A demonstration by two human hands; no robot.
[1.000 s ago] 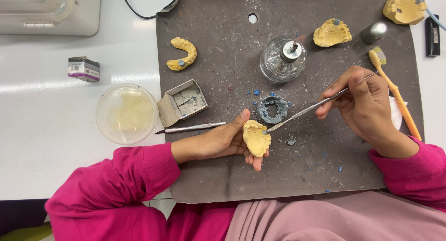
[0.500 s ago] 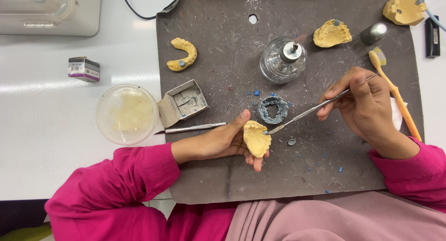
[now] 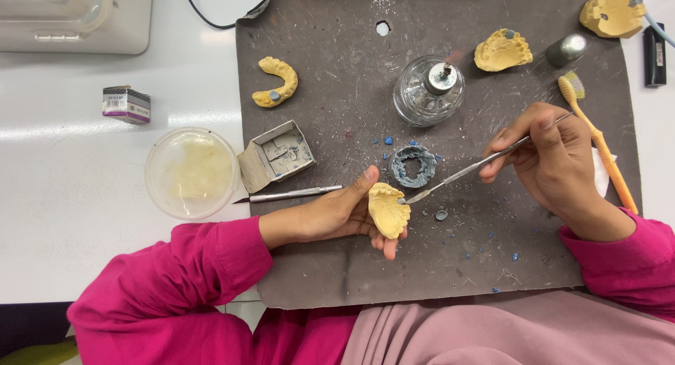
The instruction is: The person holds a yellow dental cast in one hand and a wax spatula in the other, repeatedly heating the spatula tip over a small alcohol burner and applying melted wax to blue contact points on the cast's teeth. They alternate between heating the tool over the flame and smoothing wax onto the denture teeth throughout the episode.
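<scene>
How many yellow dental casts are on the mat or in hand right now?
4: one cast in the left hand, a horseshoe cast upper left on the mat, one beside the glass burner, one at the top right corner.

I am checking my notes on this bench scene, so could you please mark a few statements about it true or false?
1. The left hand holds a yellow cast. True.
2. The right hand holds the toothbrush. False: it holds a metal spatula; the toothbrush lies on the mat.
3. The spatula tip meets the cast. True.
4. The glass lamp lies on its side. False: it stands upright.
5. The plastic dish sits on the mat. False: it sits on the white table.
</scene>
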